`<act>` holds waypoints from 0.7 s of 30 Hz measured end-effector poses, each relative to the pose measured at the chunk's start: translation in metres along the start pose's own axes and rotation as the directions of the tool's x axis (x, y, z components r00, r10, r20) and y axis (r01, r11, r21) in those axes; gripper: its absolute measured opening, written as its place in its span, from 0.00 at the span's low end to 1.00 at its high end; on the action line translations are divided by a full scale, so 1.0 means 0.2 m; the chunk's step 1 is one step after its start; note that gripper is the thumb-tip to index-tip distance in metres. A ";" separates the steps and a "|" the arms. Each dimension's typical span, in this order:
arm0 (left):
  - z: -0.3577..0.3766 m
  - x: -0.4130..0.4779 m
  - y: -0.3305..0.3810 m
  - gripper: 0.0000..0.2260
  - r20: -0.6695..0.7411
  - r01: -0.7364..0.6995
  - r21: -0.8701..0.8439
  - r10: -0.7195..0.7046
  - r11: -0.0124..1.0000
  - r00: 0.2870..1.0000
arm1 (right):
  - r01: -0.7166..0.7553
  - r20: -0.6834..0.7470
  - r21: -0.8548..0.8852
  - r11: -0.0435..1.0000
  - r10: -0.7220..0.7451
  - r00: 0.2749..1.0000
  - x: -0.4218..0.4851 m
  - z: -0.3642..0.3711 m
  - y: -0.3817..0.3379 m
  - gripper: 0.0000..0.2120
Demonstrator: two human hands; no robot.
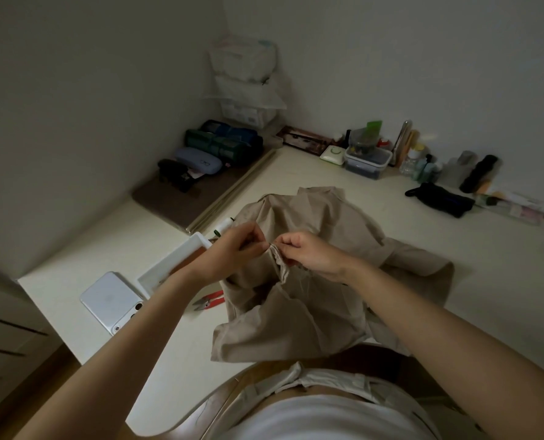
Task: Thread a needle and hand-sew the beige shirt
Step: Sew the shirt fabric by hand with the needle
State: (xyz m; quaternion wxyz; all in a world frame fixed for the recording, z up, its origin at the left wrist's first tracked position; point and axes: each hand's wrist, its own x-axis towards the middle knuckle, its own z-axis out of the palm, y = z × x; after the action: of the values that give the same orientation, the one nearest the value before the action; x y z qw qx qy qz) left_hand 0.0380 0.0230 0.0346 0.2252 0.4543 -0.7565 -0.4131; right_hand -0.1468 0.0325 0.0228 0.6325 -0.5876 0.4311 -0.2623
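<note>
While I am sitting at the white table (296, 173) with the beige shirt (311, 312) spread in front of me, I am lifting a small gathered ridge of its cloth off the surface between my 2 hands. My left hand (235, 246) is curling its fingers in and pinching the ridge from the left. My right hand (308, 252) is curling the same way and nipping the ridge from the right, so the fingertips of both hands are almost meeting. The needle itself is too small for me to make out, and I cannot tell whether my right fingertips are holding it along with the cloth.

I am judging that the threading part is behind me and that I am now in the stitching part. The white thread spool (224, 225) is lying untouched just past my left hand, beside the white tray (175, 265), and the bunched cloth is looking like a seam being worked. How many stitches are in, I cannot see. The red thread snips (208, 300) are lying near the shirt's left edge, next to the phone (112, 301), so I am guessing that knotting off and cutting the thread are what is left.
</note>
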 end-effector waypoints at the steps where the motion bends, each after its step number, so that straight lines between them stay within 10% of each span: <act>1: 0.00 0.00 0.00 0.04 -0.010 0.000 -0.004 0.000 1.000 1.000 | -0.002 -0.007 0.040 0.999 0.003 1.000 0.00 0.01 0.01 0.12; 12: 0.00 -0.03 0.05 0.16 0.108 0.173 -0.308 -0.146 0.936 0.983 | -0.010 -0.030 0.429 0.903 0.026 0.999 0.00 0.01 -0.01 0.08; 21: 0.00 -0.02 0.07 0.07 0.079 0.178 -0.301 -0.161 0.937 0.984 | 0.002 -0.026 0.398 0.917 0.009 1.000 0.00 0.01 -0.01 0.04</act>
State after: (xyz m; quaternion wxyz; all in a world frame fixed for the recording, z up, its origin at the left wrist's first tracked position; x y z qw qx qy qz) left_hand 0.0327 0.0293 0.0458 0.2363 0.4661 -0.6468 -0.5554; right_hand -0.1458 0.0336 0.0250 0.7332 -0.4425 0.3785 -0.3513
